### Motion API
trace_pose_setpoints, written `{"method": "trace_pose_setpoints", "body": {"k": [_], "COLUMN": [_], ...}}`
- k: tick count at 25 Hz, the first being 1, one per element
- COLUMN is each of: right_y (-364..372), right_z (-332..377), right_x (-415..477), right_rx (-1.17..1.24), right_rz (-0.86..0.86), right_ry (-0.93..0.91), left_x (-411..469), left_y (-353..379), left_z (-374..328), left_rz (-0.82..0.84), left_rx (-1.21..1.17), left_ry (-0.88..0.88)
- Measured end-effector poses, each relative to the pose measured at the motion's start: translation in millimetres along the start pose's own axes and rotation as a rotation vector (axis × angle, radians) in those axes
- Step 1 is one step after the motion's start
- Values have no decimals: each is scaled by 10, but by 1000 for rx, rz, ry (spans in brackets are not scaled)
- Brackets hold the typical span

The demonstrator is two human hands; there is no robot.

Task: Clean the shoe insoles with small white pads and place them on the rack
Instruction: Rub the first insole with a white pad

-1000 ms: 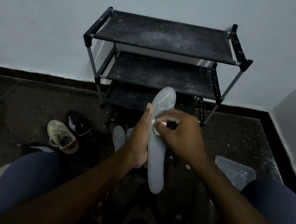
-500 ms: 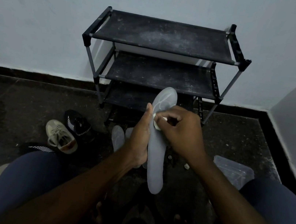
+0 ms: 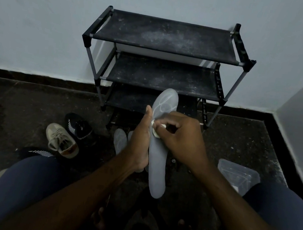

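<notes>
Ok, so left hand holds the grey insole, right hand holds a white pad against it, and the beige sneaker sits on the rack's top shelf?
No: in the head view the beige sneaker lies on the floor, left of the rack. The rest stands: left hand holds the grey insole, right hand holds a white pad against it.

A dark speckled floor (image 3: 29, 108) is being edged by black skirting (image 3: 24, 76) beneath pale walls (image 3: 43, 19), all being dimly lit.
</notes>
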State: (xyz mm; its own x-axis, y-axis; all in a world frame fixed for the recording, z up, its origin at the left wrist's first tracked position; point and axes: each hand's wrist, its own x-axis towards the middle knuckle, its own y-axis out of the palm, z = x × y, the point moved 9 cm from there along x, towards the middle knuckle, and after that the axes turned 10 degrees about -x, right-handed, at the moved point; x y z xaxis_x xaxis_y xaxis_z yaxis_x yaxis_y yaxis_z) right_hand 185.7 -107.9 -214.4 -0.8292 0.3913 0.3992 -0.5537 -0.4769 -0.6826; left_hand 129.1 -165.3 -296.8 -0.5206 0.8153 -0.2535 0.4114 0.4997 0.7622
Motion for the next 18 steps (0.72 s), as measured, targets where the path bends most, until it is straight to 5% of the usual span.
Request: {"method": "trace_pose_setpoints", "body": {"k": [18], "right_y": [-50], "right_z": [-27], "right_x": [26], "right_rx": [0], "right_rz": [-36], "right_ry": [20], "left_x": [0], "left_y": [16], "left_z": [11], "left_rz": [18], "left_rx": [-8], "left_ry": [4]}}
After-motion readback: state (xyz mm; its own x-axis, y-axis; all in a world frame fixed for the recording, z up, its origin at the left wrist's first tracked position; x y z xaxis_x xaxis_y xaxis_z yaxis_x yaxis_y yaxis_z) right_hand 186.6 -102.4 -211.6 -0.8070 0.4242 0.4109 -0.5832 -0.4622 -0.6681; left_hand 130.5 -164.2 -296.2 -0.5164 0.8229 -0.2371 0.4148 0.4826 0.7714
